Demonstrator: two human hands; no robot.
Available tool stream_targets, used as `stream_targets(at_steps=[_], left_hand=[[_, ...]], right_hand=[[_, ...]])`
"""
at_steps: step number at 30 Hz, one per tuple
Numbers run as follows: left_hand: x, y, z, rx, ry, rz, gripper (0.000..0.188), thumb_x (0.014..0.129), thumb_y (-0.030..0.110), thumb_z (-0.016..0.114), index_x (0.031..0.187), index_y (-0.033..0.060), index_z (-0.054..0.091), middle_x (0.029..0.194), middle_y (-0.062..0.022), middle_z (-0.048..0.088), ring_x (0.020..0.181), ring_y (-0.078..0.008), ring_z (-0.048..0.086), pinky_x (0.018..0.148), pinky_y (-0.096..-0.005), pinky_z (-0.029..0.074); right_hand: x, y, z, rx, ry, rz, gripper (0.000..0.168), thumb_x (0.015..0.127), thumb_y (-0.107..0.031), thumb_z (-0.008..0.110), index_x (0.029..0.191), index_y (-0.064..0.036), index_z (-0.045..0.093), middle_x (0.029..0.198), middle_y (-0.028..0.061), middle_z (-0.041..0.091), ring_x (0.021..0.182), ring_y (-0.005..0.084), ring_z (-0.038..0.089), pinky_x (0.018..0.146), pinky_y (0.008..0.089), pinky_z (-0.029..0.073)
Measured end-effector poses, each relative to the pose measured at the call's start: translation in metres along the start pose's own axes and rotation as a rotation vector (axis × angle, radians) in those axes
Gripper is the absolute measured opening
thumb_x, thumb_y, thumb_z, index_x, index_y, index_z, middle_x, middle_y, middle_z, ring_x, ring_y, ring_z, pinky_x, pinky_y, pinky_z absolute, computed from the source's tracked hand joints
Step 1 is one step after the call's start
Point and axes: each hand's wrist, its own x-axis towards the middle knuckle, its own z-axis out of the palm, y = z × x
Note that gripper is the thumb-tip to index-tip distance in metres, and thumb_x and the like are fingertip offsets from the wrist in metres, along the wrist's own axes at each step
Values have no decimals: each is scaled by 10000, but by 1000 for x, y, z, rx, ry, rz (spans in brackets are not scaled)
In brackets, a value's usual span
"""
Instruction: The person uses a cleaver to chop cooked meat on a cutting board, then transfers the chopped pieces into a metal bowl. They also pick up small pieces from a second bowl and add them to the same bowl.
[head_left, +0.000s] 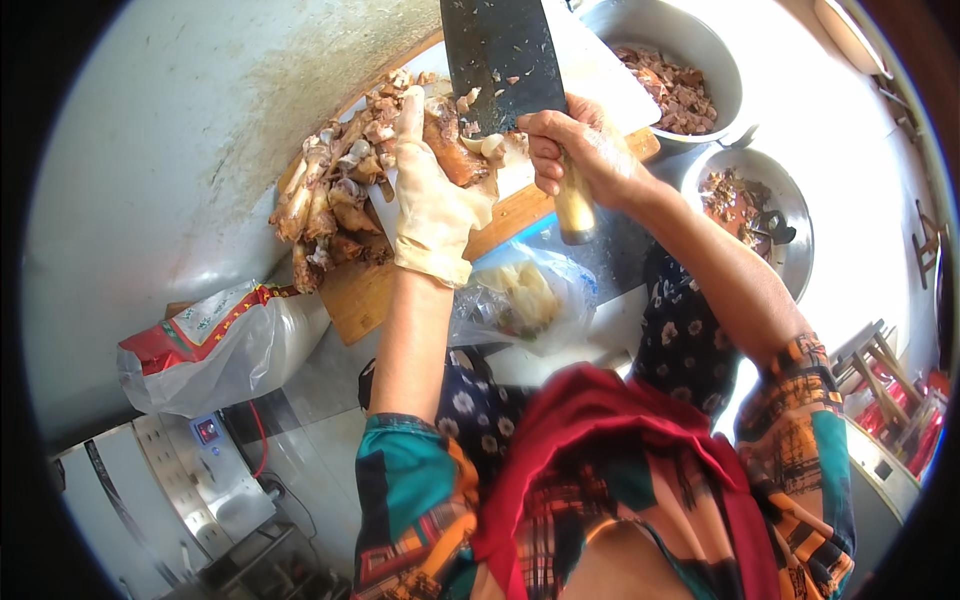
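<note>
My right hand (581, 154) is closed around the wooden handle of a broad, dark cleaver (506, 67), whose blade bears bits of meat. In a pale glove, my left hand (439, 195) rests against a browned piece of cooked meat with bone (454, 150), just left of the blade; whether its fingers grip it is hard to tell. The meat lies on a white cutting board (607, 82) on top of a wooden board (360, 307). Cooked bony joints (322, 195) are heaped left of my left hand.
A metal pot (720, 82) of chopped meat stands at upper right, with a metal bowl (799, 217) of dark scraps below it. A plastic bag (525, 300) lies below the board. A red-and-clear bag (225, 352) leans at left, above a metal appliance (187, 480).
</note>
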Motion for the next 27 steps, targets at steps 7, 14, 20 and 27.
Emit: stream_targets(at_steps=[7,14,20,27], left_hand=[[9,-20,-25,362,-57,317,425,992,490,462,1232,152,555,1119,-59,620,932,-191,631,654,-288,592],[7,-16,-29,478,-131,355,770,796,-9,669,1460,76,288,1312,-122,530,1084,-188,590,830,-300,561],[-19,-3,-5,241,-86,129,713,849,-108,611,1460,85,298,1303,-116,540,984,-166,621,768,-270,562],[-2,-17,-34,680,-254,538,651,901,-53,538,1478,47,254,1278,-54,582,972,-130,623,798,-261,556]], right_hand=[[0,0,1,35,16,74,106,969,-96,541,892,-37,498,617,-13,384,479,83,410,447,264,416],[-2,0,4,8,20,84,105,971,-92,529,887,-42,491,632,-22,388,489,74,399,441,253,401],[-1,3,0,14,24,85,90,974,-94,526,905,-42,499,636,-33,377,496,64,391,441,248,401],[-3,2,1,-36,29,92,171,979,-106,522,817,-87,472,630,-46,380,493,56,395,444,234,390]])
